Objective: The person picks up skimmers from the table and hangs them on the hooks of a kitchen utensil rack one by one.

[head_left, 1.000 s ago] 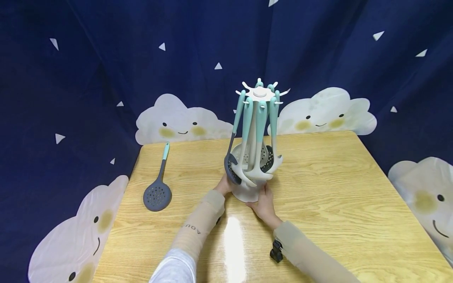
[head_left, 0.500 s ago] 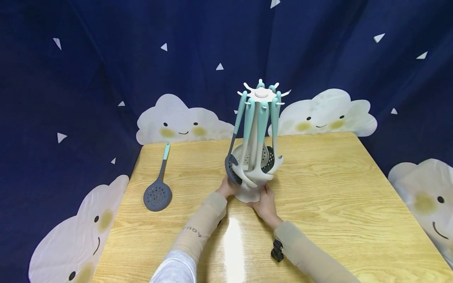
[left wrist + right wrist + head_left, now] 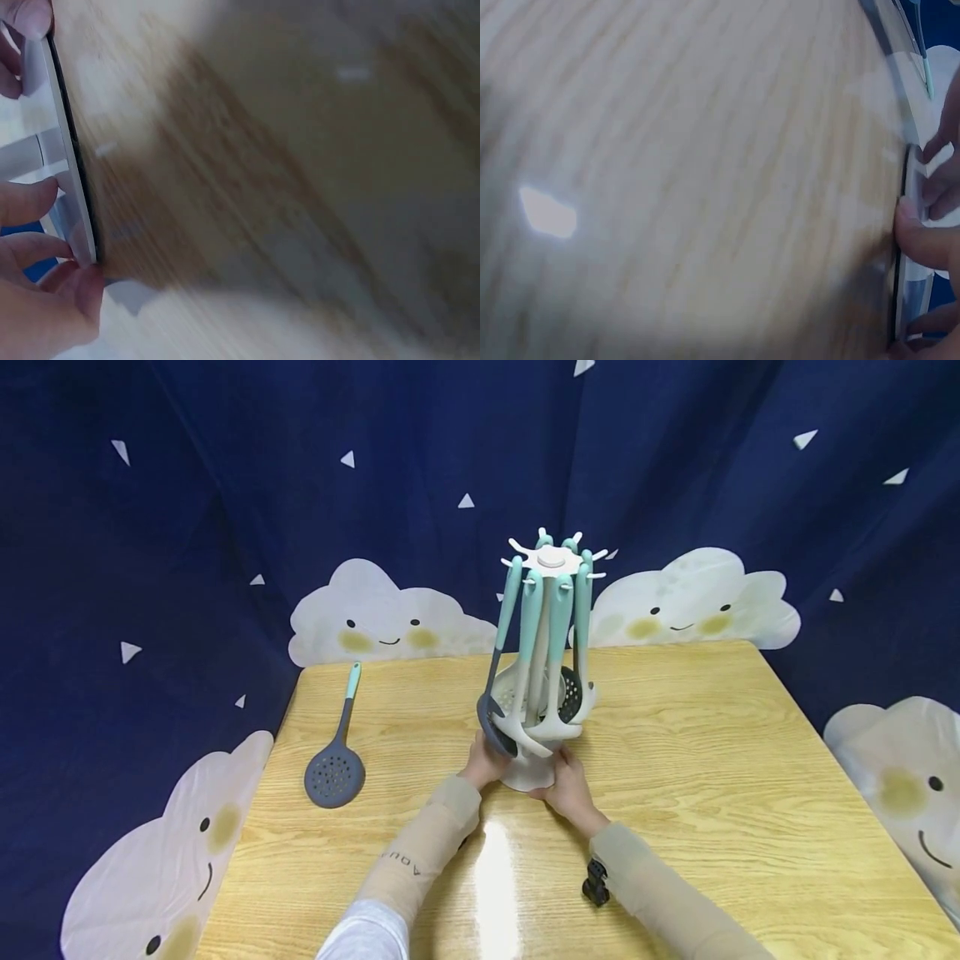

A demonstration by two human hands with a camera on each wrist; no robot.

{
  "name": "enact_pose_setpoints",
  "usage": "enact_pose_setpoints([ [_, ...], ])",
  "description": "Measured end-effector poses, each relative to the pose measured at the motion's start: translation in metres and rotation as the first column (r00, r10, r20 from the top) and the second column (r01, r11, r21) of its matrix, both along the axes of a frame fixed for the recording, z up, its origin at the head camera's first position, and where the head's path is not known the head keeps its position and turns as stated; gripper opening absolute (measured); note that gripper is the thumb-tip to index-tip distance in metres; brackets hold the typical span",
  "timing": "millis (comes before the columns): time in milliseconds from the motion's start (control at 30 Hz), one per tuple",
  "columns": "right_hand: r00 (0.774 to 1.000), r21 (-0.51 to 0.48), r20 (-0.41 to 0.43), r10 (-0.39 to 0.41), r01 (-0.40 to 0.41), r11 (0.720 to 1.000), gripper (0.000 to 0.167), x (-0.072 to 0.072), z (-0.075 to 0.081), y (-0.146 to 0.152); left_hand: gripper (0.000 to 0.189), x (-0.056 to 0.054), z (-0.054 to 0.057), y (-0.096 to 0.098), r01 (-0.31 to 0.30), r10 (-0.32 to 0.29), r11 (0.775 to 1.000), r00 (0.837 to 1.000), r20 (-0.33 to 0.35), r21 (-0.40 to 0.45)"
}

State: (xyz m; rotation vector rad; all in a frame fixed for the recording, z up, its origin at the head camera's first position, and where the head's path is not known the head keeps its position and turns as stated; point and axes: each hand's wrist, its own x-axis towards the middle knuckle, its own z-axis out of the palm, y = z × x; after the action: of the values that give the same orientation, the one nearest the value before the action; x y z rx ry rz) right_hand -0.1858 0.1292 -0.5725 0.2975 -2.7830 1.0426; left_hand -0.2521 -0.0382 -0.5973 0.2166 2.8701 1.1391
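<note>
A white rotating utensil stand [image 3: 551,558] stands upright at mid-table in the head view. From its hooks hang several kitchen utensils with mint handles [image 3: 529,614], among them a dark ladle-shaped one [image 3: 495,727] at left and light grey ones in front. My left hand [image 3: 483,762] holds the left side of the round base [image 3: 528,772], partly hidden under the dark utensil. On the right side, my right hand [image 3: 572,789] grips the same base. In the left wrist view, fingertips [image 3: 88,289] curl at the base's thin rim; the right wrist view shows a thumb [image 3: 922,240] on it.
A dark grey skimmer [image 3: 334,774] with a mint handle lies flat on the wooden table [image 3: 720,760], left of the stand. A navy curtain [image 3: 420,435] with white clouds and triangles hangs behind the table and at both sides.
The stand's hooked top and hanging utensils have turned a little, the front ones shifting slightly rightward. Both hands stay at the base; the right forearm has moved slightly right. The skimmer has not moved.
</note>
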Motion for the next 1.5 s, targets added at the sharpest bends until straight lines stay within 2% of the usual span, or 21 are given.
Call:
enact_pose_setpoints([
  [100, 0.999, 0.044, 0.004, 0.033, -0.034, 0.998, 0.085, -0.005, 0.001, 0.004, 0.059, -0.036, -0.088, -0.003, -0.008, 0.0, 0.995, 0.996, -0.085, -0.097],
  [167, 0.998, 0.071, 0.024, 0.05, -0.052, 0.996, 0.081, -0.009, 0.001, 0.007, 0.061, -0.066, -0.155, -0.005, -0.019, 0.003, 0.993, 0.991, -0.131, -0.114],
  [200, 0.998, 0.078, 0.033, 0.059, -0.061, 0.995, 0.079, -0.01, 0.0, 0.009, 0.061, -0.071, -0.169, -0.005, -0.022, 0.005, 0.992, 0.991, -0.136, -0.121],
  [233, 0.997, 0.085, 0.045, 0.068, -0.071, 0.994, 0.079, -0.012, -0.001, 0.01, 0.059, -0.075, -0.182, -0.004, -0.035, 0.009, 0.99, 0.984, -0.181, -0.14],
  [267, 0.995, 0.088, 0.056, 0.077, -0.082, 0.993, 0.079, -0.013, -0.001, 0.012, 0.057, -0.074, -0.186, -0.004, -0.037, 0.004, 0.989, 0.976, -0.219, -0.145],
  [300, 0.994, 0.089, 0.06, 0.089, -0.094, 0.992, 0.079, -0.015, -0.002, 0.013, 0.057, -0.072, -0.184, -0.003, -0.043, 0.008, 0.989, 0.971, -0.238, -0.142],
  [333, 0.993, 0.094, 0.061, 0.098, -0.104, 0.99, 0.08, -0.016, -0.003, 0.014, 0.056, -0.058, -0.159, 0.0, -0.045, 0.009, 0.988, 0.971, -0.239, -0.146],
  [367, 0.992, 0.095, 0.058, 0.111, -0.116, 0.989, 0.08, -0.017, -0.003, 0.015, 0.055, -0.053, -0.145, 0.001, -0.04, 0.009, 0.99, 0.975, -0.223, -0.135],
  [433, 0.99, 0.1, 0.036, 0.136, -0.139, 0.985, 0.081, -0.018, -0.004, 0.017, 0.054, -0.037, -0.109, 0.003, -0.027, 0.006, 0.993, 0.985, -0.174, -0.118],
  [500, 0.987, 0.103, 0.016, 0.16, -0.16, 0.982, 0.081, -0.019, -0.003, 0.018, 0.048, -0.023, -0.082, 0.006, -0.027, -0.001, 0.992, 0.977, -0.214, -0.127],
  [533, 0.986, 0.106, 0.012, 0.168, -0.169, 0.98, 0.081, -0.02, -0.003, 0.018, 0.046, -0.014, -0.061, 0.007, -0.01, -0.019, 0.988, 0.982, -0.19, -0.151],
  [567, 0.984, 0.109, 0.011, 0.177, -0.178, 0.978, 0.081, -0.02, -0.002, 0.019, 0.044, -0.016, -0.061, 0.006, -0.002, -0.029, 0.986, 0.983, -0.179, -0.166],
  [667, 0.979, 0.12, 0.035, 0.201, -0.204, 0.972, 0.081, -0.022, 0.0, 0.021, 0.039, 0.008, -0.018, 0.01, -0.013, -0.043, 0.973, 0.97, -0.24, -0.23],
  [733, 0.974, 0.129, 0.06, 0.217, -0.223, 0.966, 0.082, -0.024, 0.001, 0.022, 0.036, 0.023, 0.014, 0.013, -0.016, -0.029, 0.968, 0.984, -0.178, -0.25],
  [800, 0.969, 0.137, 0.075, 0.236, -0.245, 0.96, 0.082, -0.025, 0.002, 0.024, 0.034, 0.032, 0.028, 0.017, -0.041, -0.012, 0.958, 0.983, -0.183, -0.282],
  [867, 0.965, 0.14, 0.089, 0.249, -0.259, 0.956, 0.083, -0.027, 0.003, 0.026, 0.034, 0.039, 0.038, 0.019, -0.047, 0.001, 0.948, 0.99, -0.144, -0.315],
  [933, 0.96, 0.142, 0.099, 0.261, -0.273, 0.952, 0.084, -0.028, 0.004, 0.027, 0.034, 0.042, 0.042, 0.021, -0.048, 0.008, 0.939, 0.993, -0.119, -0.339],
  [1000, 0.958, 0.137, 0.114, 0.265, -0.279, 0.95, 0.084, -0.029, 0.005, 0.028, 0.036, 0.044, 0.047, 0.022, -0.046, 0.021, 0.944, 0.997, -0.08, -0.327],
  [1200, 0.943, 0.121, 0.174, 0.282, -0.305, 0.945, 0.083, -0.031, 0.008, 0.03, 0.039, 0.045, 0.05, 0.024, -0.064, 0.065, 0.952, 0.998, -0.006, -0.298],
  [1367, 0.932, 0.104, 0.19, 0.309, -0.332, 0.938, 0.087, -0.032, 0.009, 0.033, 0.037, 0.048, 0.051, 0.024, -0.067, 0.069, 0.959, 0.998, -0.004, -0.276],
  [1500, 0.922, 0.089, 0.187, 0.34, -0.36, 0.929, 0.088, -0.034, 0.009, 0.035, 0.038, 0.049, 0.051, 0.024, -0.051, 0.043, 0.948, 0.999, -0.032, -0.314],
])
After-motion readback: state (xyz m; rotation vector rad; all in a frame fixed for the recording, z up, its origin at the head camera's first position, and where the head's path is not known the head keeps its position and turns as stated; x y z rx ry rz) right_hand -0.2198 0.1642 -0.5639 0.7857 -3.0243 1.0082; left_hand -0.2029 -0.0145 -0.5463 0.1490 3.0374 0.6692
